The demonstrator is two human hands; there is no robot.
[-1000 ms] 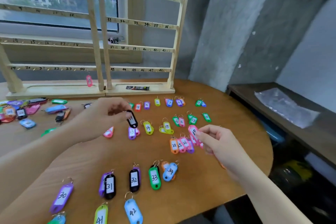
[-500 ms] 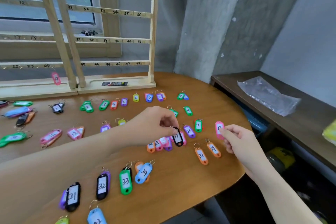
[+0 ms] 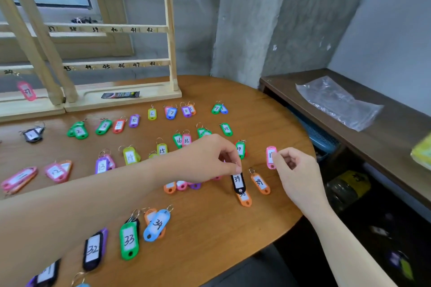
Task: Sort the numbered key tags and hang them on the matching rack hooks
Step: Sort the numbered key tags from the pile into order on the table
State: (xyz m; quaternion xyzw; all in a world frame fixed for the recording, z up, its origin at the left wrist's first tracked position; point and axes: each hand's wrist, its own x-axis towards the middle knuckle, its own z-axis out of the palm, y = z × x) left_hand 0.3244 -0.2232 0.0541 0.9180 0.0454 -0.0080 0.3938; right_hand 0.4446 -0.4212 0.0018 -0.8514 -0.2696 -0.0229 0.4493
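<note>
A: Report the near edge of the worktop (image 3: 210,240).

B: Three tags lie in a row: a black tag marked 32 (image 3: 93,249), a green tag marked 33 (image 3: 129,240) and a blue tag marked 34 (image 3: 156,225). The blue one lies on top of an orange tag.

A: State of each grip?

B: The left hand (image 3: 205,158) has its thumb and forefinger closed on the ring of a black tag marked 39 (image 3: 238,182). That tag hangs upright, its lower end over an orange tag (image 3: 244,199) lying flat on the worktop. The right hand (image 3: 296,170) has its fingers curled, its fingertips pinching the edge of a pink tag (image 3: 270,157). The number on the pink tag is partly hidden and cannot be read in full.

A: Anything between the hands?

B: One orange tag marked 39 (image 3: 260,183) lies flat, just beside the black one.

A: Further out?

B: Tags lie in rows on the worktop, many in overlapping pairs. Readable numbers include 12, 13, 15 and 16, then 2 to 9 and 18 in the far rows. A full count is not possible, as the left arm covers several.

A: And the rack?

B: The wooden rack (image 3: 171,30) stands at the far edge. Three numbered rails are in view: 31 to 36, 37 to 42, 43 to 48. One pink tag marked 37 (image 3: 27,91) hangs at the far left.
</note>
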